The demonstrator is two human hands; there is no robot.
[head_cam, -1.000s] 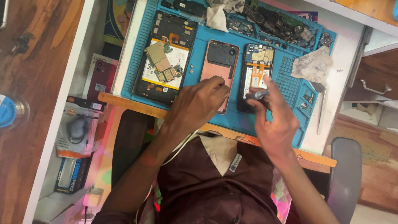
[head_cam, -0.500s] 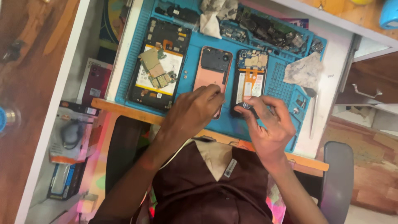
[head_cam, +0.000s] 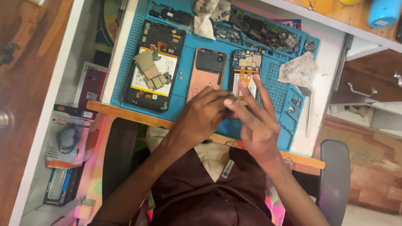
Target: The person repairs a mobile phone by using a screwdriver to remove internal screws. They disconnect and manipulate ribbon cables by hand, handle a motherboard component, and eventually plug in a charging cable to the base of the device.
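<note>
At lower centre, the left hand (head_cam: 201,117) curls loosely over the smooth pink phone back cover (head_cam: 206,73); whether it pinches anything cannot be told. The right hand (head_cam: 255,121), fingers spread, overlaps the opened phone (head_cam: 245,71). Both phones lie on the ridged blue rubber mat (head_cam: 186,96) beyond.

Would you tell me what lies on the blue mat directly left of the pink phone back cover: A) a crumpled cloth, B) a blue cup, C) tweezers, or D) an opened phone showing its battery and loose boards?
D: an opened phone with battery and loose boards showing lies on the blue mat, left of the pink back cover.
</note>
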